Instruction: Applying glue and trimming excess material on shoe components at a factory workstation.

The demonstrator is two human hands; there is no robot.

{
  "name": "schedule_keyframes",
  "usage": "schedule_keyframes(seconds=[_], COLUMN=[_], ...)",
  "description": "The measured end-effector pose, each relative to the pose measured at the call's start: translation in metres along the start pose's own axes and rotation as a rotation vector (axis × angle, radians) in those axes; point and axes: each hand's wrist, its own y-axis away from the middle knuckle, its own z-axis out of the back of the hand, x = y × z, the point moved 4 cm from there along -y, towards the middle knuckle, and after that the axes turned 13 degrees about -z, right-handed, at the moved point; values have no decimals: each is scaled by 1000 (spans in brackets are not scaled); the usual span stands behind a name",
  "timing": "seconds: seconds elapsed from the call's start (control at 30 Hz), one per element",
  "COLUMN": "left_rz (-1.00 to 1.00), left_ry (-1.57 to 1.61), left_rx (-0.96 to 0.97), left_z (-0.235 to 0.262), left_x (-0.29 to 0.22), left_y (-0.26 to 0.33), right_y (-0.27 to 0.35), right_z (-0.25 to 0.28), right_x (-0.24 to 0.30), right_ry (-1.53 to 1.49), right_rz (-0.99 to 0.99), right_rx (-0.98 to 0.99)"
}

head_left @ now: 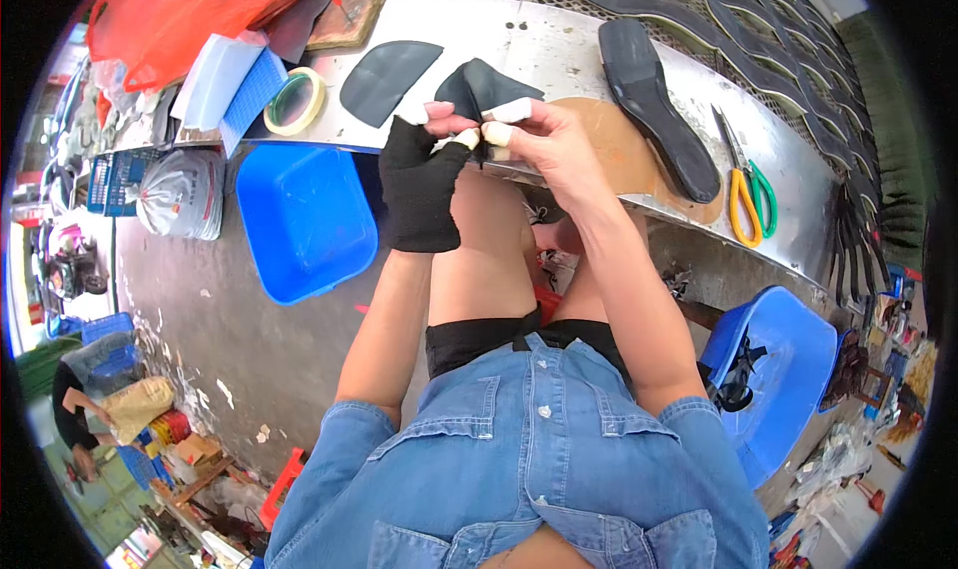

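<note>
Presently both hands pinch one dark piece [484, 88] at 12 o'clock, above the desk [559, 45] edge. Left hand [424, 175], in a black fingerless glove, grips its lower edge; right hand [539, 135], fingertips taped white, grips beside it. A sole [654, 100] lies at 1 o'clock, scissors [748, 185] at 2 o'clock, a tape roll [294, 102] at 11 o'clock, a blue tub [304, 220] at 10 o'clock.
</note>
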Motion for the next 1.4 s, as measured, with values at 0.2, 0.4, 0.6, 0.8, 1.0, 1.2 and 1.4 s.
schedule_keyframes(seconds=[0.2,0.4,0.6,0.8,1.0,1.2,1.4], left_rz=[63,20,23,-461,285,531,457], left_ry=[68,37,-282,-1159,717,498,751], left_rx=[-32,-27,-127,-83,124,-75,-99], left_z=[-7,-11,47,46,-40,-18,-28], left_x=[-2,-1,26,-4,1,9,-28], left_y=[-2,-3,-37,-46,13,8,-4], right_y=[-1,-3,28,66,67,93,83], right_z=[3,-1,44,36,-24,14,111], right_x=[-3,-1,54,78,40,61,83], right_ry=[-106,-31,-140,-59,633,939,1520], right_rz=[-90,24,489,629,735,845,368], right_rx=[56,-65,-492,-551,-455,-583,-913])
